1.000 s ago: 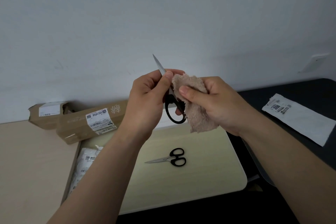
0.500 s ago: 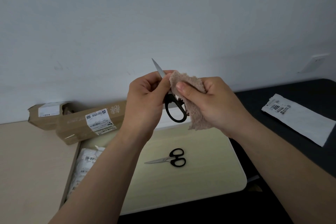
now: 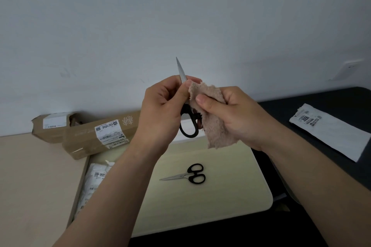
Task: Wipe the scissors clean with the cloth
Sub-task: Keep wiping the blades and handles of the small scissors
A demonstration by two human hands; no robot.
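Brown cardboard boxes (image 3: 100,134), two, labelled, lie at far left against the wall. On their near side are white packets (image 3: 92,182), partly hidden by my left forearm.

My left hand (image 3: 160,114) is raised above the table (image 3: 230,190). Its fingers and thumb are curled round the scissors (image 3: 188,126) at the base of the blades. Blades together, tip up and tilted slightly left, black handle loops hanging below the hand.

The cloth (image 3: 214,126), beige and fuzzy, touches the scissors on their right side, near the pivot. My right hand (image 3: 236,118) pinches the cloth: thumb on the near face, other fingers behind it.

A second pair of scissors (image 3: 188,174), black-handled, lies flat on the pale table below, tip pointing left, apart from both hands.

Far right: white mailer bag (image 3: 331,132) on a dark surface.
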